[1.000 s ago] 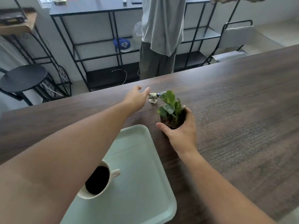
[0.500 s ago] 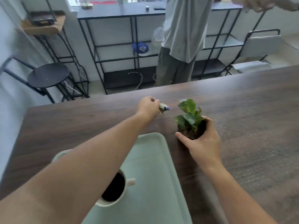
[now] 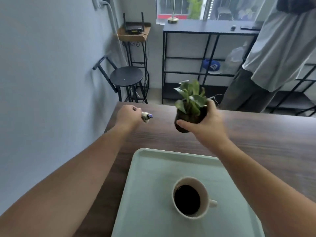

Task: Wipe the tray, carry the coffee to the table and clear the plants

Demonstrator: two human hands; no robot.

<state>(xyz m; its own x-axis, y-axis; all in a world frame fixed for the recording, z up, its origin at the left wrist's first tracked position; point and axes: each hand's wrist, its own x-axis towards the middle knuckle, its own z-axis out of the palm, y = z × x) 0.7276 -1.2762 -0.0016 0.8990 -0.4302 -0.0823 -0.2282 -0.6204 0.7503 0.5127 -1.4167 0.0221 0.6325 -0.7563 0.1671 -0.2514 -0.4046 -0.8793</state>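
Right hand [image 3: 204,124] grips the potted plant [image 3: 189,106] tilted leftward; left hand [image 3: 127,115] clasps a small figurine [image 3: 146,116].

Pale green tray [image 3: 153,194], dark wood-grain table [image 3: 256,134]

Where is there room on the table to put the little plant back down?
Bare wood lies right of the tray, along the table behind the right hand holding the plant. Crowded: the tray and coffee cup, and the left corner by the left hand.

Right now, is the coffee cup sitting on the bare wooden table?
No, the coffee cup stands on the pale green tray, which lies on the table.
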